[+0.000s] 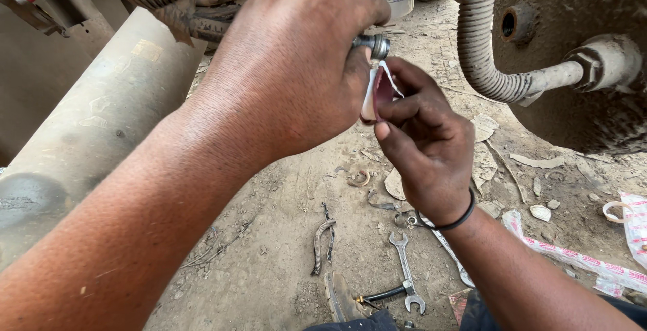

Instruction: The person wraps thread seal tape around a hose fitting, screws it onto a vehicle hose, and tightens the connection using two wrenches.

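Observation:
My left hand (290,68) is closed around a metal threaded fitting (376,45) on the end of a hose, held up in front of me under a vehicle. Just below and to the right, my right hand (421,145) pinches a small roll of white sealing tape (375,95) against the fitting, with a thin strip of tape running up to the threads. A black band sits on my right wrist. The hose itself is mostly hidden behind my left hand.
A ribbed hose (480,41) bends into a fitting on a rusty tank (579,48) at top right. A dusty cylinder (94,122) lies left. On the dirt lie an open-ended spanner (406,272), another spanner (450,255), a spring (322,242), clips and plastic wrappers (593,263).

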